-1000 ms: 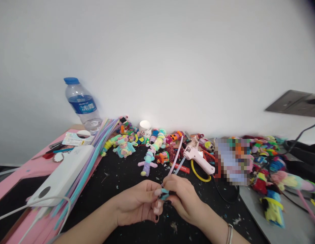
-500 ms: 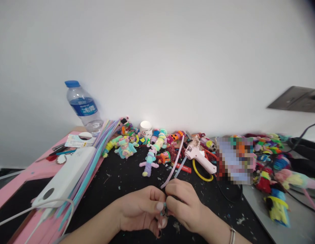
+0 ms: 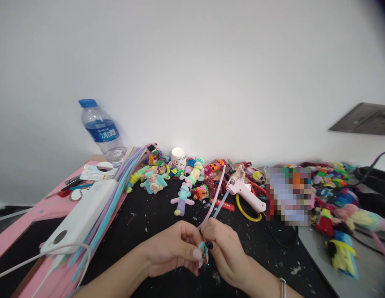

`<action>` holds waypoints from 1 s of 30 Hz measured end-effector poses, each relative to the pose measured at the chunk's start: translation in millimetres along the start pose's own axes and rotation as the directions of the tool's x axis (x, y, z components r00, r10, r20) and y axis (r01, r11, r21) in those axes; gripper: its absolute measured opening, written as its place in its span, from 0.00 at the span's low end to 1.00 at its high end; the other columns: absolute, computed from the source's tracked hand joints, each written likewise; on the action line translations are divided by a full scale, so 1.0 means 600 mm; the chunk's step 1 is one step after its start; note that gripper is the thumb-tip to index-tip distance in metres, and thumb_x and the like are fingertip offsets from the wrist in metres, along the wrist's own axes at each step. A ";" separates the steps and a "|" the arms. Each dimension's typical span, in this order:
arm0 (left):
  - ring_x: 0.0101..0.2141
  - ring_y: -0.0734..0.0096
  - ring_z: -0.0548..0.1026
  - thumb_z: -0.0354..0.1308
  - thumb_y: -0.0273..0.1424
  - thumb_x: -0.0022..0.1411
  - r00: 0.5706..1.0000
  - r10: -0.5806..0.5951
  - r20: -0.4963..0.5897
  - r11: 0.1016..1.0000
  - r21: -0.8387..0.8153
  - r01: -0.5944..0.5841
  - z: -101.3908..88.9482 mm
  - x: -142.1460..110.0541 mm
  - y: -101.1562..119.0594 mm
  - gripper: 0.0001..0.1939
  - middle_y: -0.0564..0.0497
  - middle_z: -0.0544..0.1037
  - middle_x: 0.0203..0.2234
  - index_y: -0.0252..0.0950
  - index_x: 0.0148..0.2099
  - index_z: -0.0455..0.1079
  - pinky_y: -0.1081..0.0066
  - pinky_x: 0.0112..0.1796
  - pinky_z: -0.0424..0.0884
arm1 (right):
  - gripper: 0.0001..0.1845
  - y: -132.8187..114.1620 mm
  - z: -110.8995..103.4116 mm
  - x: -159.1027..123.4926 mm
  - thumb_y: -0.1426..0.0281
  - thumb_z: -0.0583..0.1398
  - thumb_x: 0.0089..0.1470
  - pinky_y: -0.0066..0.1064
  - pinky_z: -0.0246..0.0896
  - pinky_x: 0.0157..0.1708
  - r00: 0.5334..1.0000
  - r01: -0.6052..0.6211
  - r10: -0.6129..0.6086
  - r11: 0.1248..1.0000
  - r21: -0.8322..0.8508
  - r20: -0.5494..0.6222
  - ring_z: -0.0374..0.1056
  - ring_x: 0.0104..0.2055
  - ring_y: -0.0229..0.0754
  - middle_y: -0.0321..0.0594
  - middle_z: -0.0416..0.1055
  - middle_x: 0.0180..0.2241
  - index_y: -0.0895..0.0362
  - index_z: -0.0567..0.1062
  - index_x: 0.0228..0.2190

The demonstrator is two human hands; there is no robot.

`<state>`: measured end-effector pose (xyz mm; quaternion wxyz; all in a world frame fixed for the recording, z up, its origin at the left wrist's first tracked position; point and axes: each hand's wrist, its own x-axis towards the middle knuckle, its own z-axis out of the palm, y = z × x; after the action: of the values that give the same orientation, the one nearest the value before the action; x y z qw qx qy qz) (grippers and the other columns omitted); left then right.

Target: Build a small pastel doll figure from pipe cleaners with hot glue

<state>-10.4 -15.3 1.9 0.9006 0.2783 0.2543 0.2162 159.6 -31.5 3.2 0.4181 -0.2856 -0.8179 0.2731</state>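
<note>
My left hand (image 3: pixel 172 250) and my right hand (image 3: pixel 225 250) meet low in the middle over the black mat (image 3: pixel 142 219). Both pinch a small twisted bundle of teal and dark pipe cleaner (image 3: pixel 203 249) between their fingertips. Two long pipe cleaners, one pink (image 3: pixel 214 194) and one pale blue, stick up and away from the bundle toward the pink glue gun (image 3: pixel 242 191).
Small pipe-cleaner dolls (image 3: pixel 181 200) lie along the wall. At the left are a water bottle (image 3: pixel 100 130), a bundle of pastel pipe cleaners (image 3: pixel 117 186), a white power bank (image 3: pixel 80 215) with cable, and a pink board. More bright dolls pile at the right by black cables.
The bundle has turned between my fingertips and both hands have risen slightly from half a second ago. The long pipe-cleaner ends still point toward the glue gun.
</note>
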 end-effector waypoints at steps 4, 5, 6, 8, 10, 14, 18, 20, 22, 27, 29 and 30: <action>0.19 0.77 0.72 0.67 0.19 0.37 0.993 0.090 -0.072 0.995 0.053 -0.086 0.006 0.004 -0.003 0.08 0.51 0.77 0.18 0.30 0.23 0.72 0.77 0.23 0.68 | 0.10 0.000 0.008 -0.004 0.71 0.44 0.60 0.29 0.53 0.26 0.999 -0.038 0.039 0.999 0.031 -0.037 0.56 0.26 0.38 0.36 0.59 0.25 0.55 0.60 0.28; 0.19 0.77 0.72 0.66 0.18 0.36 0.990 0.105 -0.092 0.993 0.064 -0.100 0.008 0.005 -0.004 0.08 0.51 0.77 0.17 0.30 0.22 0.72 0.77 0.23 0.68 | 0.11 0.000 0.009 -0.005 0.71 0.44 0.61 0.29 0.53 0.26 0.998 -0.051 0.053 0.998 0.038 -0.039 0.56 0.26 0.38 0.36 0.59 0.25 0.55 0.60 0.28; 0.19 0.76 0.72 0.66 0.18 0.36 0.987 0.115 -0.112 0.992 0.072 -0.107 0.010 0.006 -0.005 0.08 0.52 0.76 0.16 0.30 0.21 0.71 0.77 0.23 0.68 | 0.11 -0.001 0.011 -0.005 0.71 0.44 0.61 0.28 0.52 0.25 0.997 -0.061 0.063 0.997 0.044 -0.042 0.56 0.26 0.37 0.36 0.58 0.25 0.55 0.60 0.28; 0.18 0.76 0.72 0.66 0.17 0.34 0.981 0.121 -0.149 0.991 0.079 -0.110 0.013 0.007 -0.006 0.09 0.52 0.76 0.15 0.30 0.20 0.71 0.76 0.23 0.67 | 0.12 -0.004 0.013 -0.005 0.70 0.43 0.61 0.28 0.51 0.25 0.996 -0.078 0.080 0.996 0.049 -0.047 0.55 0.25 0.37 0.35 0.58 0.24 0.55 0.60 0.28; 0.18 0.76 0.71 0.66 0.16 0.33 0.976 0.130 -0.174 0.990 0.075 -0.119 0.016 0.007 -0.007 0.09 0.53 0.76 0.15 0.31 0.19 0.71 0.76 0.24 0.66 | 0.12 -0.006 0.014 -0.004 0.69 0.43 0.62 0.28 0.50 0.24 0.994 -0.085 0.088 0.995 0.051 -0.061 0.55 0.25 0.37 0.35 0.57 0.24 0.55 0.60 0.27; 0.21 0.77 0.71 0.66 0.15 0.32 0.965 0.183 -0.190 0.982 0.083 -0.170 0.020 0.008 -0.006 0.10 0.54 0.76 0.17 0.32 0.18 0.71 0.76 0.26 0.65 | 0.13 -0.008 0.015 -0.004 0.69 0.43 0.62 0.28 0.51 0.25 0.993 -0.083 0.088 0.994 0.064 -0.073 0.56 0.25 0.37 0.35 0.58 0.24 0.55 0.62 0.28; 0.23 0.76 0.70 0.66 0.16 0.33 0.958 0.244 -0.153 0.967 0.110 -0.229 0.019 0.010 -0.009 0.10 0.55 0.75 0.18 0.32 0.18 0.71 0.76 0.28 0.63 | 0.13 -0.008 0.017 -0.004 0.70 0.44 0.61 0.28 0.52 0.24 0.993 -0.068 0.072 0.996 0.052 -0.090 0.57 0.25 0.37 0.36 0.59 0.24 0.56 0.63 0.28; 0.23 0.76 0.69 0.66 0.16 0.34 0.954 0.265 -0.141 0.962 0.099 -0.253 0.018 0.010 -0.011 0.10 0.56 0.74 0.18 0.32 0.18 0.70 0.76 0.28 0.62 | 0.13 -0.009 0.017 -0.004 0.70 0.44 0.61 0.28 0.52 0.24 0.993 -0.063 0.068 0.997 0.047 -0.099 0.57 0.25 0.37 0.36 0.59 0.24 0.55 0.62 0.28; 0.23 0.77 0.68 0.67 0.17 0.34 0.952 0.268 -0.150 0.963 0.078 -0.259 0.018 0.011 -0.014 0.10 0.56 0.73 0.18 0.32 0.18 0.69 0.76 0.28 0.61 | 0.12 -0.010 0.017 -0.003 0.72 0.44 0.61 0.28 0.52 0.24 0.993 -0.060 0.064 0.997 0.042 -0.102 0.57 0.25 0.37 0.36 0.59 0.24 0.55 0.62 0.28; 0.23 0.76 0.67 0.68 0.19 0.35 0.949 0.250 -0.192 0.968 0.015 -0.252 0.025 0.012 -0.019 0.11 0.56 0.72 0.17 0.32 0.18 0.67 0.75 0.28 0.60 | 0.11 -0.012 0.018 -0.001 0.73 0.44 0.59 0.28 0.51 0.24 0.993 -0.048 0.050 0.999 0.015 -0.111 0.56 0.24 0.37 0.35 0.58 0.23 0.55 0.61 0.27; 0.23 0.76 0.67 0.68 0.20 0.36 0.947 0.251 -0.202 0.967 0.011 -0.254 0.027 0.013 -0.018 0.11 0.56 0.72 0.17 0.32 0.18 0.67 0.75 0.29 0.61 | 0.12 -0.012 0.019 -0.001 0.72 0.44 0.60 0.28 0.50 0.23 0.990 -0.069 0.071 0.997 0.019 -0.118 0.56 0.24 0.37 0.35 0.58 0.23 0.55 0.60 0.25; 0.23 0.76 0.67 0.68 0.21 0.36 0.943 0.261 -0.208 0.965 0.033 -0.260 0.027 0.013 -0.017 0.10 0.56 0.72 0.18 0.32 0.18 0.68 0.75 0.29 0.61 | 0.13 -0.011 0.019 -0.001 0.71 0.44 0.60 0.28 0.51 0.23 0.987 -0.096 0.099 0.995 0.031 -0.125 0.55 0.24 0.37 0.35 0.58 0.23 0.55 0.60 0.25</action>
<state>7.6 -25.1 4.5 0.8316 0.2873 0.3096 0.3607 148.7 -38.8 1.6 0.4588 -0.3368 -0.7713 0.2849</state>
